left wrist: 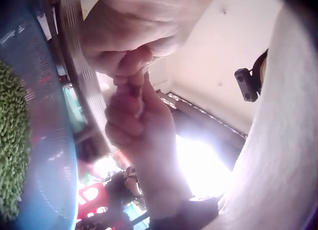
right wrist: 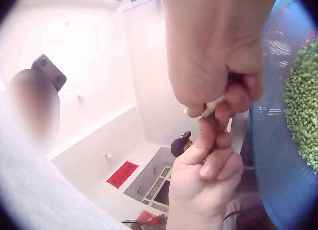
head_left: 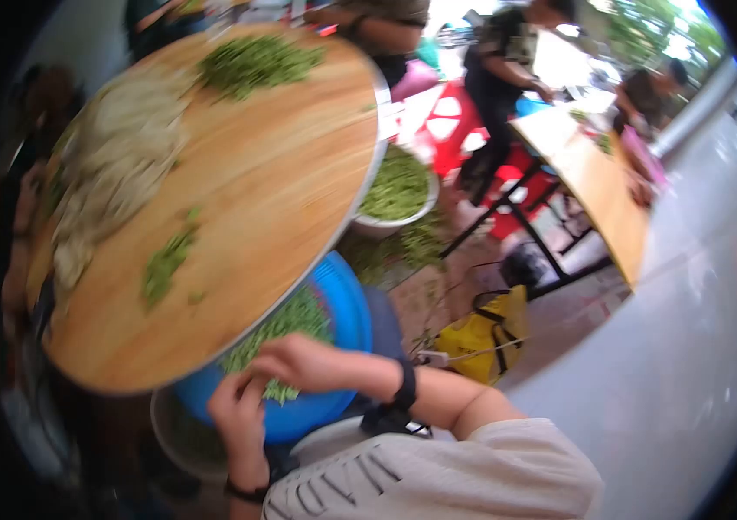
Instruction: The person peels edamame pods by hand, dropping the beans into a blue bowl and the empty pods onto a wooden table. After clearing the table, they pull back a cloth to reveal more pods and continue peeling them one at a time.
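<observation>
left hand (head_left: 238,414) meets right hand (head_left: 299,360) | over blue basket (head_left: 353,312) (green pieces (head_left: 289,319) inside) | round board (head_left: 256,191) beside

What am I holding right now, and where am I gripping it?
A small pale piece, pinched at its ends: right hand on one end, left hand on the other, fingertips only. What it is cannot be told.

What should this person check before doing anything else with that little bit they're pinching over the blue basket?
1. Grip: left hand and right hand both pinch the piece: ok.
2. Hands above the basket: ok.
3. Basket has room above its greens: ok.
4. Hands clear of the board: cannot tell.
5. Piece whole: cannot tell.
</observation>
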A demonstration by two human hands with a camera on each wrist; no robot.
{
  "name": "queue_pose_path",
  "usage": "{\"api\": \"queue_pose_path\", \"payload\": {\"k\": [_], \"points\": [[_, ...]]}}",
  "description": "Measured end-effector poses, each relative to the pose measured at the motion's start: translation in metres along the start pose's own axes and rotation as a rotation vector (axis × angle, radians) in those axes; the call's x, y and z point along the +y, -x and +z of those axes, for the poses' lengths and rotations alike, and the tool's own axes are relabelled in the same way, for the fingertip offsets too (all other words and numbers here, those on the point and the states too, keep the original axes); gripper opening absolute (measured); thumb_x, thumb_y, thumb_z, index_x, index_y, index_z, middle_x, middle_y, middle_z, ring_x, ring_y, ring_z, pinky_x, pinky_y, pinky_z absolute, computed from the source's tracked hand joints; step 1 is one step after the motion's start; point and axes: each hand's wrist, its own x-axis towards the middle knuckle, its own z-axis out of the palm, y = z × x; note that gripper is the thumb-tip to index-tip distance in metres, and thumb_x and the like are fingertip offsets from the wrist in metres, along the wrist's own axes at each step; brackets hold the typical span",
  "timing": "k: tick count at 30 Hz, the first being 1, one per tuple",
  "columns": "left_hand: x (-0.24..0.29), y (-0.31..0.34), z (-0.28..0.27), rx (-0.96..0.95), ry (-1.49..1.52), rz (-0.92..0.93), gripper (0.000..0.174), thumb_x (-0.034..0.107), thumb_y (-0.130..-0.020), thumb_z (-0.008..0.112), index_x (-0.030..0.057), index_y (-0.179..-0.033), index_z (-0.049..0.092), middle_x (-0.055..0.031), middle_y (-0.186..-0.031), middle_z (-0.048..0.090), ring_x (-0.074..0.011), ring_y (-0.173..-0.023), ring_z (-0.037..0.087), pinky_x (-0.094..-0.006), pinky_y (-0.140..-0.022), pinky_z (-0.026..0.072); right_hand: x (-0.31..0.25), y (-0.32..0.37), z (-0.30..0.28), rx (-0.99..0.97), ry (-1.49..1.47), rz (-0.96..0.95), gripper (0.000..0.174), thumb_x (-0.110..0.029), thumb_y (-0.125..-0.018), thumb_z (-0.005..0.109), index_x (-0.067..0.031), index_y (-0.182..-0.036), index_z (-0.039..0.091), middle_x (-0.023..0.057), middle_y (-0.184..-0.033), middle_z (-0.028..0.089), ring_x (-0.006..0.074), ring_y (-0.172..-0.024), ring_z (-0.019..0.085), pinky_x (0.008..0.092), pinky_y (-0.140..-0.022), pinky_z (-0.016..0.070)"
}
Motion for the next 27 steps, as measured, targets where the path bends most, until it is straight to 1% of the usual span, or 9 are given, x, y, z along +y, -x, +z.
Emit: {"api": "queue_pose_path", "payload": {"k": [3, 5, 6, 7, 9, 14, 17, 18, 27], "points": [[0.006, -0.003, -0.012, -0.129, 0.393, -0.238, 0.017, 0.012, -0.083, 0.058, -0.0017, -0.074, 0.056, -0.0034, -0.056, 0.048, -0.0073, -0.039, 0.036, -0.021, -0.038, 0.0254, -0.016, -0.002, -0.008, -0.115, -0.076, 0.176, 0.027, -0.022, -0.087, 0.053, 0.0029, -0.077, 0.057, 0.0181, -0.061, 0.052, 0.0273, -0.054, 0.052, 0.0363, -0.052, 0.0417], [-0.001, -0.006, -0.023, -0.23, 0.613, -0.336, 0.012, 0.007, -0.084, 0.056, -0.0037, -0.079, 0.058, -0.0056, -0.061, 0.052, -0.007, -0.042, 0.038, -0.0192, -0.041, 0.0286, 0.0, 0.001, -0.003, -0.193, -0.219, 0.176, 0.029, -0.024, -0.09, 0.051, 0.0006, -0.077, 0.057, 0.0081, -0.056, 0.048, 0.0146, -0.05, 0.046, 0.0287, -0.048, 0.0391], [-0.003, -0.005, -0.024, -0.26, 0.667, -0.331, 0.011, 0.007, -0.084, 0.056, -0.0034, -0.081, 0.058, -0.005, -0.063, 0.054, -0.0063, -0.042, 0.038, -0.0192, -0.04, 0.0282, -0.001, -0.001, -0.004, -0.235, -0.398, 0.302, 0.029, -0.025, -0.091, 0.05, -0.0006, -0.078, 0.058, 0.0035, -0.056, 0.046, 0.0106, -0.051, 0.043, 0.0256, -0.047, 0.0373], [-0.003, -0.003, -0.025, -0.22, 0.641, -0.298, 0.01, 0.007, -0.084, 0.056, -0.0027, -0.081, 0.058, -0.0053, -0.064, 0.054, -0.0064, -0.042, 0.038, -0.0191, -0.039, 0.028, -0.002, -0.003, -0.006, -0.272, -0.568, 0.441, 0.029, -0.026, -0.092, 0.048, -0.0019, -0.079, 0.059, -0.001, -0.056, 0.044, 0.0066, -0.051, 0.041, 0.0225, -0.046, 0.0355], [-0.005, -0.004, -0.025, -0.172, 0.58, -0.24, 0.009, 0.007, -0.085, 0.055, -0.0012, -0.083, 0.058, -0.0059, -0.065, 0.055, -0.0065, -0.04, 0.037, -0.0188, -0.038, 0.0275, 0.001, -0.009, -0.012, -0.326, -0.549, 0.462, 0.029, -0.026, -0.093, 0.046, -0.002, -0.082, 0.059, -0.0037, -0.058, 0.044, 0.0051, -0.051, 0.039, 0.0207, -0.046, 0.0334], [-0.014, -0.001, -0.021, 0.096, 0.018, 0.11, 0.005, 0.002, -0.082, 0.059, -0.0012, -0.081, 0.063, 0.0001, -0.066, 0.056, -0.0046, -0.051, 0.048, -0.0167, -0.048, 0.0374, -0.005, -0.016, 0.003, -0.058, -0.217, 0.295, 0.036, -0.029, -0.073, 0.073, 0.0006, -0.087, 0.059, -0.0007, -0.063, 0.049, 0.0052, -0.06, 0.043, 0.0223, -0.051, 0.0366], [-0.025, 0.0, -0.02, 0.072, -0.067, 0.245, 0.003, 0.002, -0.084, 0.056, 0.0003, -0.084, 0.059, 0.0024, -0.058, 0.05, -0.0025, -0.046, 0.043, -0.018, -0.04, 0.0323, -0.002, -0.018, 0.013, -0.113, -0.07, 0.24, 0.032, -0.025, -0.073, 0.073, 0.0009, -0.087, 0.059, -0.0001, -0.063, 0.05, 0.0054, -0.061, 0.044, 0.0228, -0.052, 0.0374], [-0.015, 0.004, -0.021, 0.028, 0.046, 0.103, 0.004, 0.001, -0.084, 0.055, -0.0005, -0.083, 0.058, 0.0018, -0.06, 0.05, -0.0032, -0.047, 0.044, -0.0185, -0.041, 0.0336, 0.002, -0.018, 0.014, -0.124, -0.081, 0.225, 0.029, -0.022, -0.075, 0.071, 0.001, -0.088, 0.059, 0.0005, -0.063, 0.051, 0.0056, -0.06, 0.044, 0.0229, -0.051, 0.038], [-0.015, 0.002, -0.029, 0.099, -0.368, 0.523, 0.007, -0.003, -0.08, 0.056, -0.0016, -0.086, 0.058, -0.0078, -0.07, 0.053, -0.0114, -0.054, 0.05, -0.0232, -0.046, 0.0384, -0.006, -0.027, 0.018, -0.19, -0.089, 0.343, 0.019, -0.007, -0.07, 0.059, 0.0015, -0.087, 0.062, 0.0029, -0.066, 0.056, 0.0066, -0.06, 0.049, 0.0228, -0.053, 0.041]]}}
